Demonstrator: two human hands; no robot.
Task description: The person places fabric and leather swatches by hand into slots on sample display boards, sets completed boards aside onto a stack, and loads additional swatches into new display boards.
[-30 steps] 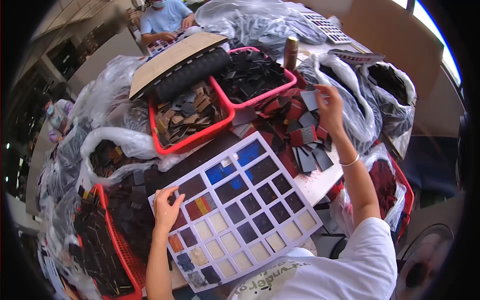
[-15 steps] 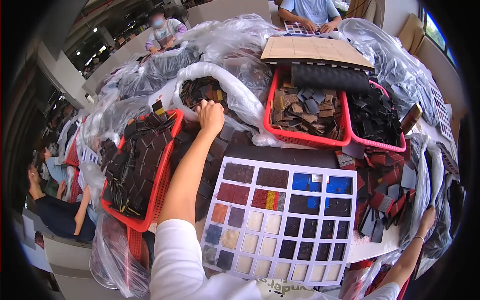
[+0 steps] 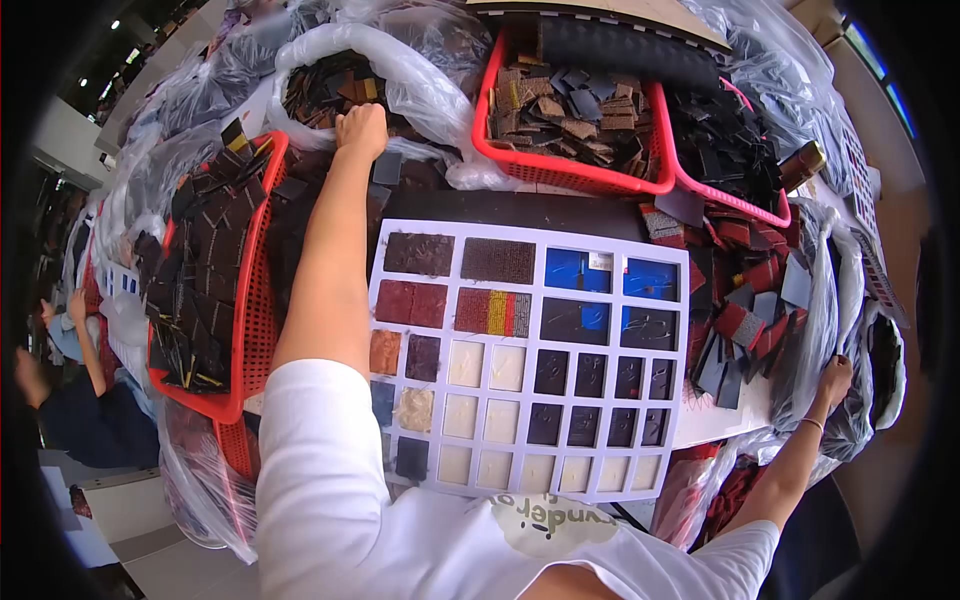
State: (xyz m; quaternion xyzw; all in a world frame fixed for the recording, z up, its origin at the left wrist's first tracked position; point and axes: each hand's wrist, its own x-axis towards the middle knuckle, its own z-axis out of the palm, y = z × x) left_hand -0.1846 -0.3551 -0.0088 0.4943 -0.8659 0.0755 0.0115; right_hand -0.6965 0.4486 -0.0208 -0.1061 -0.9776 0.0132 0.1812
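Note:
My left hand [image 3: 362, 131] is closed at the near rim of an open plastic bag [image 3: 430, 90] of dark and brown pieces; whatever its fingers hold is hidden. At the right, my right hand [image 3: 835, 380] is closed on the edge of a clear plastic bag [image 3: 812, 330]. In front of my body lies a white sample board [image 3: 535, 340] with windows. Its upper and left windows show textured brown, red, striped and orange samples, others show blue or black, and several lower ones are cream.
A red basket [image 3: 262, 290] of dark pieces stands left. Behind the board are a red basket [image 3: 575, 175] of brown pieces and a pink basket [image 3: 735, 205] of black ones. Red and grey pieces [image 3: 750, 320] lie heaped right. Another person's arm [image 3: 92, 350] shows far left.
My left hand has gone from the board to the bag's rim. My right hand has moved from the heap to the plastic bag at the right. The camera view has turned and tilted down.

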